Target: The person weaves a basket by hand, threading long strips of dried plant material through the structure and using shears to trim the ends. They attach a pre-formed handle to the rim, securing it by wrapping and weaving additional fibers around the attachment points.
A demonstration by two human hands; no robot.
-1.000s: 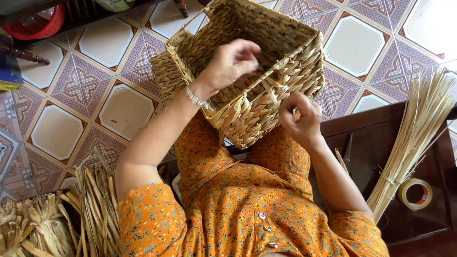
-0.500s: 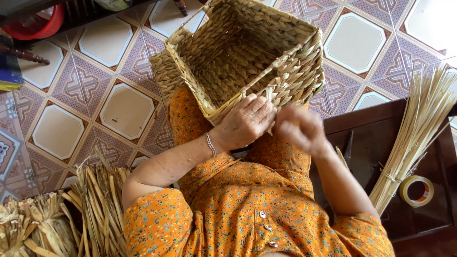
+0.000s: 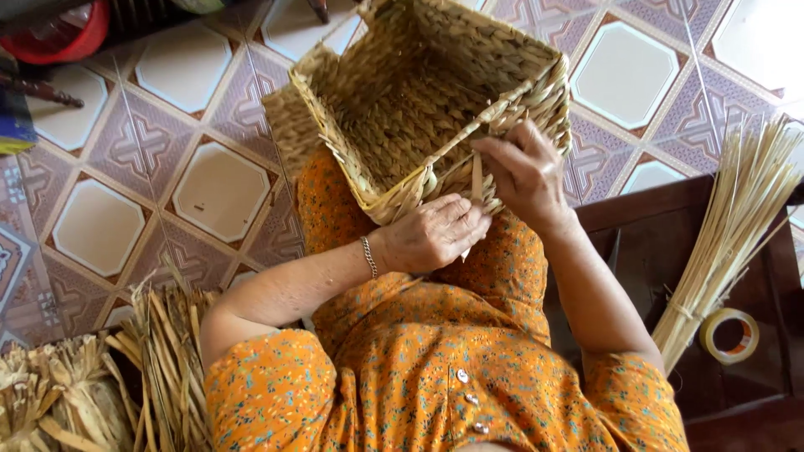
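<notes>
A rectangular woven straw basket (image 3: 394, 109) rests on my lap, its opening turned toward me. My left hand (image 3: 435, 234) is closed at the basket's near rim, pinching a pale fibre strand (image 3: 476, 180) beneath the edge. My right hand (image 3: 528, 172) grips the same rim just to the right, fingers curled over the weave and holding the strand's upper part. A bracelet sits on my left wrist. I wear an orange flowered dress.
A bundle of pale straight reeds (image 3: 737, 226) leans at the right over a dark wooden seat (image 3: 662, 259), beside a roll of tape (image 3: 730, 335). Dried fibre bundles (image 3: 92, 385) lie at lower left. A red bowl (image 3: 59, 33) sits on the patterned tiled floor.
My left hand came off the basket's inner rim and dropped to the near edge beside my right hand. The basket tipped so its opening faces me more.
</notes>
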